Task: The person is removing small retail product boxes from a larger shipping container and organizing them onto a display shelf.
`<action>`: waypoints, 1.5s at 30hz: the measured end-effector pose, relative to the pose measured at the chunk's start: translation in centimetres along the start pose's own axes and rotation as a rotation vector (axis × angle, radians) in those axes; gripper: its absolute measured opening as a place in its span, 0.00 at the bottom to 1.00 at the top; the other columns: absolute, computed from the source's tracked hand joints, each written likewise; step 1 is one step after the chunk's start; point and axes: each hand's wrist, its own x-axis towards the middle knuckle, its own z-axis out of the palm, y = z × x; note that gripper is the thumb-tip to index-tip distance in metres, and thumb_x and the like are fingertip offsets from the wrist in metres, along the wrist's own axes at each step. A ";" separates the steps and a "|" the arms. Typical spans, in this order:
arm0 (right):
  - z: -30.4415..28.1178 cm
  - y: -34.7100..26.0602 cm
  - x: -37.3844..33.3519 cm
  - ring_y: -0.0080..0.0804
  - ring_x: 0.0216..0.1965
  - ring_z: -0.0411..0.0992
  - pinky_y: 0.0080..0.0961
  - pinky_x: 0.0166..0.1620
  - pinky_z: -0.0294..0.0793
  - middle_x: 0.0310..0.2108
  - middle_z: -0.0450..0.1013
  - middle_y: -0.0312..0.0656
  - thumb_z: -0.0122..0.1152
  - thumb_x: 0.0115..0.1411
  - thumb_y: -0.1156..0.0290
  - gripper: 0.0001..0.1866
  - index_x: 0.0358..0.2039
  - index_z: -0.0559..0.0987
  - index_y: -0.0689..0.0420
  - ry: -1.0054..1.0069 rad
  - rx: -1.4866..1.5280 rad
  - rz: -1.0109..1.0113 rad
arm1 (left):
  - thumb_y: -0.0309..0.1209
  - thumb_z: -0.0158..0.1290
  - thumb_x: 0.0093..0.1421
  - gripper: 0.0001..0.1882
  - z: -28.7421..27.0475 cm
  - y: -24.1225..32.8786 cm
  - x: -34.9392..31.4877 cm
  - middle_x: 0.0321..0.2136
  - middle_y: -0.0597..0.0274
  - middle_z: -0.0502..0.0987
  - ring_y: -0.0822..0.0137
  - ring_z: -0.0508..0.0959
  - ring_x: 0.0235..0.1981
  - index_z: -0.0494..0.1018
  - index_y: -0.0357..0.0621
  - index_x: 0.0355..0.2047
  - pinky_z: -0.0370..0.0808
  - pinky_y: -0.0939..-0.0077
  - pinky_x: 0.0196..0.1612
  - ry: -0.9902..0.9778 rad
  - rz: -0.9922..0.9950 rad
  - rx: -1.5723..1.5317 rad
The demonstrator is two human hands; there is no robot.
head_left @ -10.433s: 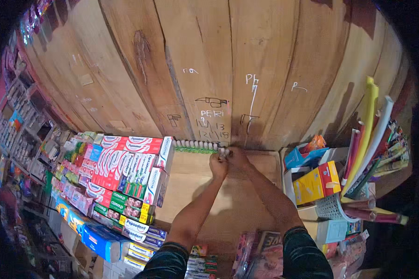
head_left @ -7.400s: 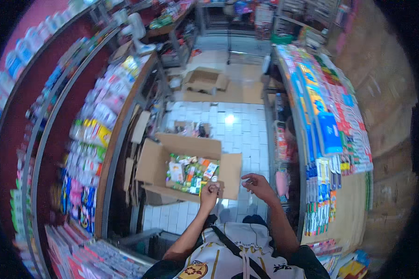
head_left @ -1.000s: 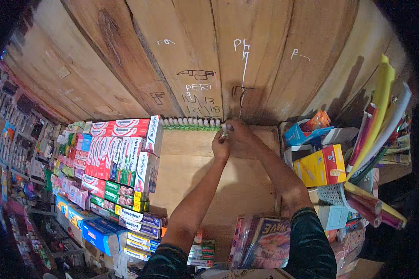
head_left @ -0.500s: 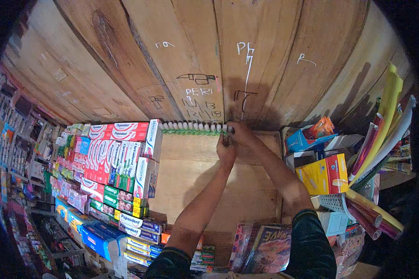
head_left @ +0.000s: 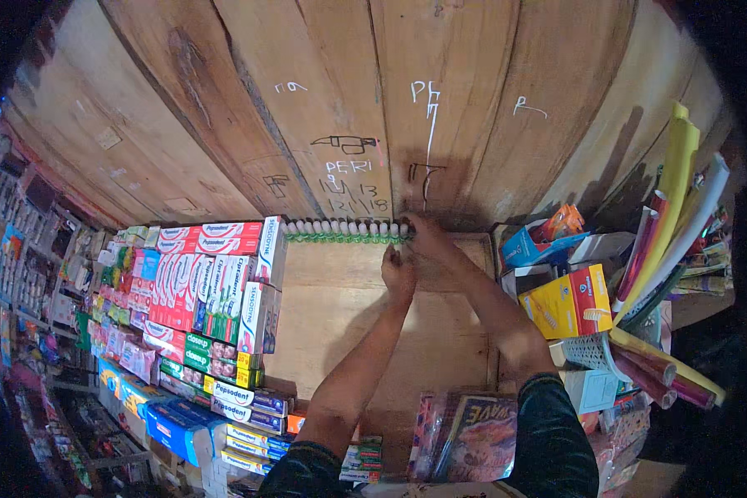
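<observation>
Right hand (head_left: 424,236) stretches to the bottle row (head_left: 344,232), left hand (head_left: 397,276) curled nearby

**Posture: Two-Sided Forward Reach**

The left forearm (head_left: 353,361) extends from the lower edge, inclined forward and to the right. The right forearm (head_left: 502,319) extends forward and inclines to the left; the two converge. A dark sleeve (head_left: 552,432) covers the upper part of the right arm. The left hand (head_left: 398,274) is positioned nearer the body, fingers curled. The right hand (head_left: 427,238) is positioned farther forward and slightly to the right, fingers directed left. The hands are close together; fingertip detail is too small to determine.
</observation>
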 end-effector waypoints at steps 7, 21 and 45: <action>-1.0 -2.7 -4.3 0.45 0.46 0.73 0.37 0.51 0.70 0.46 0.73 0.52 0.70 0.42 0.73 0.34 0.53 0.69 0.60 0.207 -0.122 -0.092 | 0.22 0.49 0.53 0.23 -2.9 3.1 -5.1 0.40 0.52 0.73 0.61 0.75 0.39 0.65 0.32 0.51 0.72 0.71 0.46 0.035 0.086 -0.005; 0.4 -26.1 -21.6 0.31 0.34 0.74 0.29 0.41 0.75 0.33 0.75 0.43 0.66 0.52 0.68 0.20 0.45 0.74 0.58 -0.270 0.073 -0.193 | 0.20 0.49 0.60 0.12 -28.2 14.9 -31.5 0.35 0.62 0.76 0.75 0.75 0.32 0.68 0.37 0.46 0.72 0.83 0.34 0.053 0.061 -0.214; 39.3 -50.5 -58.5 0.24 0.32 0.73 0.23 0.33 0.74 0.31 0.75 0.39 0.61 0.58 0.70 0.14 0.44 0.75 0.60 -1.581 0.287 -0.389 | 0.29 0.56 0.58 0.10 -58.6 2.0 -81.5 0.28 0.62 0.77 0.73 0.76 0.31 0.73 0.36 0.36 0.73 0.78 0.37 1.431 -0.234 -0.021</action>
